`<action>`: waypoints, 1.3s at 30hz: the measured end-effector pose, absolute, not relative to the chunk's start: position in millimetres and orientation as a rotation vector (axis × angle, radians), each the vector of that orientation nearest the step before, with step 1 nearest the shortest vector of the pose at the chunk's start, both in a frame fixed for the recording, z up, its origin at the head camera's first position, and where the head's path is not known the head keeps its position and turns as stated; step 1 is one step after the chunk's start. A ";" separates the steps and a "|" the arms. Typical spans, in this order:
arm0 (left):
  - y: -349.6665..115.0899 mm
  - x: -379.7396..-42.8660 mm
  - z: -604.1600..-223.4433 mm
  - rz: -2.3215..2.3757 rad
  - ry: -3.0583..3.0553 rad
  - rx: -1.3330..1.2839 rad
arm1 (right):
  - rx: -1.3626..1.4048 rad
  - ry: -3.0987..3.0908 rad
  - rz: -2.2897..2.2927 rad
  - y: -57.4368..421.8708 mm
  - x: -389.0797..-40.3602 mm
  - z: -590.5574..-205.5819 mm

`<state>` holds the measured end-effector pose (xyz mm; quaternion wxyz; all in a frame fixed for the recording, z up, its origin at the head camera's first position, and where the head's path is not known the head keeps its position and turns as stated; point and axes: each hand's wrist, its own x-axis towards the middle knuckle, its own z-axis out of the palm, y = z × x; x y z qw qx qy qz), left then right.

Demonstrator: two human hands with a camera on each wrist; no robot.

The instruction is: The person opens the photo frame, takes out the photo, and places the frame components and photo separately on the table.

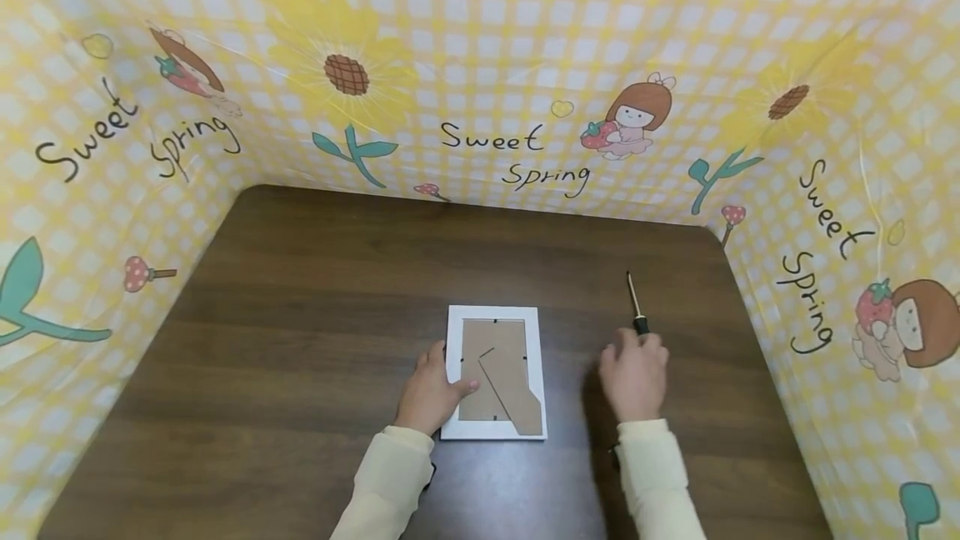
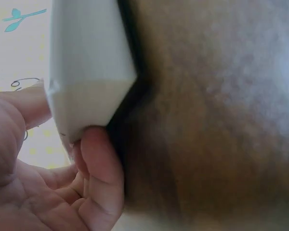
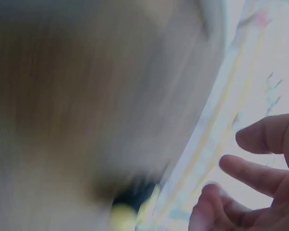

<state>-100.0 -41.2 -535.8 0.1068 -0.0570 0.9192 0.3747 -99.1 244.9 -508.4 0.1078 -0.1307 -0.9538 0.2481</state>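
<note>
A white picture frame [image 1: 533,348] lies face down on the brown table, its cardboard back [image 1: 512,357] and folded stand leg [image 1: 528,417] showing. My left hand [image 1: 429,394] grips the frame's left side, the thumb over the border and backing. In the left wrist view, fingertips [image 2: 98,144] curl against the white edge. To the right, a screwdriver [image 1: 636,302] points away from me, its shaft and black collar beyond my right hand [image 1: 636,375]. The right wrist view has its black and yellow handle [image 3: 132,199], blurred, apart from loosely spread fingers [image 3: 253,175].
The dark wooden table [image 1: 300,340] has rounded far corners. Yellow checked cloth [image 1: 480,48] with flowers and lettering stands as walls at the back and both sides. Table surface lies between the frame and the screwdriver.
</note>
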 end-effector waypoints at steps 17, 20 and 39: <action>-49.3 -103.4 -539.1 1.097 2.685 -0.140 | -0.578 -2.656 1.626 296.4 -97.5 -518.0; -48.5 -103.9 -539.0 1.090 2.681 -0.141 | -0.467 -2.549 1.903 283.4 -93.9 -503.0; -47.7 -100.6 -538.2 1.137 2.666 -0.147 | -0.068 -3.002 1.656 234.4 -97.2 -486.4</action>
